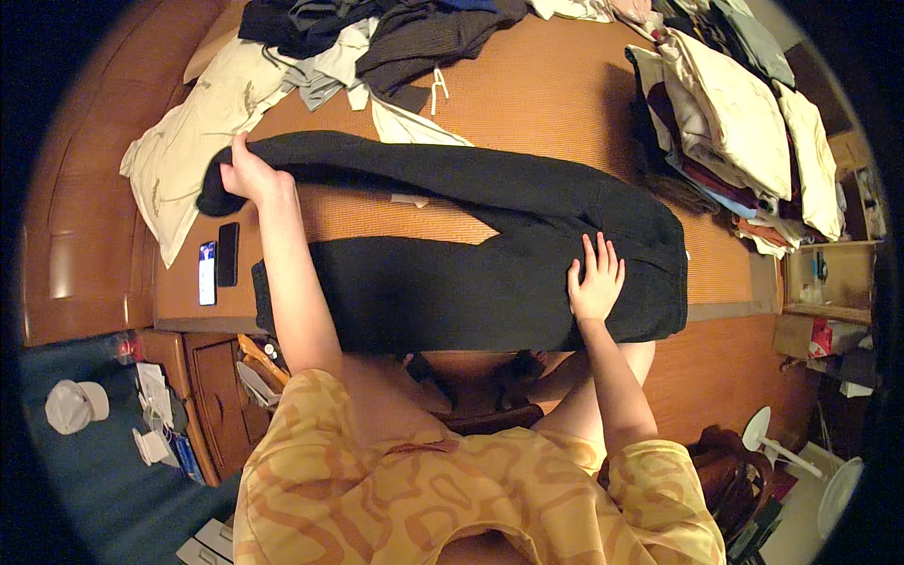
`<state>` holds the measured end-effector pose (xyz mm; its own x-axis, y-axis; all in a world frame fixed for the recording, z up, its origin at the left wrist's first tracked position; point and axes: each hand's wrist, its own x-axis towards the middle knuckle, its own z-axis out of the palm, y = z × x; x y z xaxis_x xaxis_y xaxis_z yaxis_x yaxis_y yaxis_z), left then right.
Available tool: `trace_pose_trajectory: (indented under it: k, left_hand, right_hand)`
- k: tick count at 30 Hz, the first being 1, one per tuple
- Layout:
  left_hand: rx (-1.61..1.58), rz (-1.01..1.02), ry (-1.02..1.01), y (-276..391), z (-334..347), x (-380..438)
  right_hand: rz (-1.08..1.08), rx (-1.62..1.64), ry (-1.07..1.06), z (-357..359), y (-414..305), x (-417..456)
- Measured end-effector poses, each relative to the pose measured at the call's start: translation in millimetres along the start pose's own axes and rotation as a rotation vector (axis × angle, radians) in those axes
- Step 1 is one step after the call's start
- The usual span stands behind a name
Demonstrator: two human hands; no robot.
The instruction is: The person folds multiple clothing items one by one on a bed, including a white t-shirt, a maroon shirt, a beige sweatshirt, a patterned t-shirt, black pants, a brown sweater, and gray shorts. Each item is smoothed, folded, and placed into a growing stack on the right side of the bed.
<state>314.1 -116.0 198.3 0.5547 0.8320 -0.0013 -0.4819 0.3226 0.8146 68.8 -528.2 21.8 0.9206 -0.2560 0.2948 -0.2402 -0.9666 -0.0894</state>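
A pair of black trousers lies spread across the bed's edge before me, waist to the right and legs to the left. My left hand grips the cuff end of the far leg, which is raised and curved at the left. The near leg lies flat, its cuff partly behind my left forearm. My right hand rests palm down on the trousers near the crotch and waist, fingers a little apart, holding nothing.
Two phones, one lit and one dark, lie left beside a cream pillow. Loose clothes are heaped at the far side. Tall stacks of folded clothes stand at the right on the woven mat.
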Motion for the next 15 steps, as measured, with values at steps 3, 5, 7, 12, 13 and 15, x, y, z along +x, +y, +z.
trace_pose_trajectory:
  k: [3,5,7,12,13,15]
  left_hand:
    - [0.477,0.285,-0.138,-37,-25,49]
    - [0.84,0.361,-0.41,-77,-47,78]
    - [1.327,0.256,-0.646,-127,-120,135]
    - [1.568,0.488,-1.062,-127,-185,89]
    - [1.58,0.529,-1.093,-103,-187,79]
    - [1.548,0.543,-1.231,-64,-185,52]
  right_hand:
    - [-0.009,-0.014,0.002,0,-4,1]
    - [-0.011,-0.027,0.016,-4,-7,1]
    - [-0.052,0.008,0.029,-2,-20,5]
    - [-0.047,0.034,0.069,4,-6,0]
    - [-0.06,0.044,0.069,3,-7,1]
    - [-0.062,0.036,0.083,1,-5,1]
